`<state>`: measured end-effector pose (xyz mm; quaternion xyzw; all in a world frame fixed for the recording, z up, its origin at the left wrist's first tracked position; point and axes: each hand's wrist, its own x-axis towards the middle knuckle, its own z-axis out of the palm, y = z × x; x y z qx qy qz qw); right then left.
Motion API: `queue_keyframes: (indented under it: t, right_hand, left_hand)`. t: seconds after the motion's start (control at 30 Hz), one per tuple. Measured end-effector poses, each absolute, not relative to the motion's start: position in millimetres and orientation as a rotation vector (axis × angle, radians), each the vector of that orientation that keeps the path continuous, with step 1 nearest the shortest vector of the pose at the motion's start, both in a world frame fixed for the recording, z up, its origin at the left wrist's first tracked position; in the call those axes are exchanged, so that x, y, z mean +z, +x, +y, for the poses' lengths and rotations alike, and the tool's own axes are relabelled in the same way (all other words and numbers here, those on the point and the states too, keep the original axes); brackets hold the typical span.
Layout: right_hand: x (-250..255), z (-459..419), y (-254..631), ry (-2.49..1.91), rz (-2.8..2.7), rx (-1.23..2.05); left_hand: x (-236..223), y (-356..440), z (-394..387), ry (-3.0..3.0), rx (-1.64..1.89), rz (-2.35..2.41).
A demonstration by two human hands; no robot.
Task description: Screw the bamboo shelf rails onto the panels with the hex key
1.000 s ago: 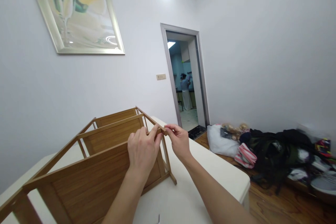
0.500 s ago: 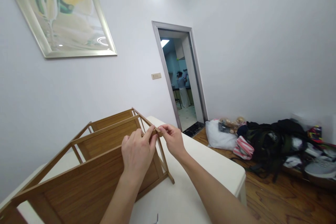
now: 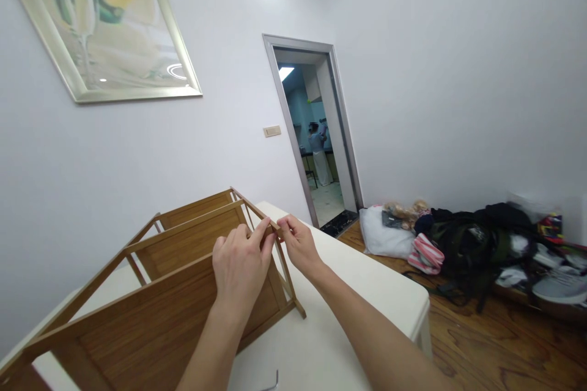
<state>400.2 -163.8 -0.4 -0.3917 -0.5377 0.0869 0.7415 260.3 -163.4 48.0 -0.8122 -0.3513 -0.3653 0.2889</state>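
A brown wooden shelf rack (image 3: pixel 151 311) with several panels lies on its side on a white table (image 3: pixel 367 293). My left hand (image 3: pixel 241 259) is curled over the front panel's upper corner, its thumb and index finger gripping the frame there. Just right of it, my right hand (image 3: pixel 298 243) pinches at the outer face of the same corner; whatever is between its fingertips is too small to make out. A bent metal hex key (image 3: pixel 276 380) lies on the table at the bottom edge of the view, partly cut off.
Beyond the table's right edge, a white bag (image 3: pixel 385 235), a striped cloth (image 3: pixel 426 253) and a dark backpack (image 3: pixel 477 250) are heaped on the wooden floor (image 3: pixel 477 342). A person (image 3: pixel 320 153) stands past the doorway (image 3: pixel 270 73). A framed picture (image 3: pixel 192 76) hangs on the wall.
The right hand's fingers have shifted slightly at the corner, while the left hand keeps its place. The view has moved a little, bringing more of the hex key into sight.
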Motion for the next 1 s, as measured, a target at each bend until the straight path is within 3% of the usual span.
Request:
queue_keyframes:
  t: [1.0]
  right_hand:
    - [7.0, -159.9, 405.4, -0.879, -1.259, 0.302]
  left_hand:
    - [47.8, 261.8, -163.9, -2.181, -1.011, -0.975]
